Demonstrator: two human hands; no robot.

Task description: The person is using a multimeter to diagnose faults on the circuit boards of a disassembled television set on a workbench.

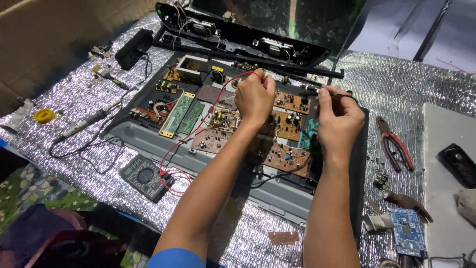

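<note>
My left hand (pixel 254 98) is closed around a red test probe, whose red lead (pixel 194 133) curves down to a dark multimeter (pixel 144 176) lying on the silver foil. My right hand (pixel 338 119) pinches a black probe (pixel 331 92) with a black lead running from it. Both hands hover over a cluster of brown circuit boards (pixel 290 124) laid on a dark flat chassis (pixel 148 136). Two green boards (pixel 177 114) sit to the left of my left hand. The probe tips are hidden behind my fingers.
Red-handled pliers (pixel 394 144) and a blue board (pixel 407 231) lie to the right. A soldering iron (pixel 82 124) and a yellow tape roll (pixel 44 115) rest at the left. A black screen frame (pixel 243 37) stands at the back, by a cardboard wall (pixel 49 34).
</note>
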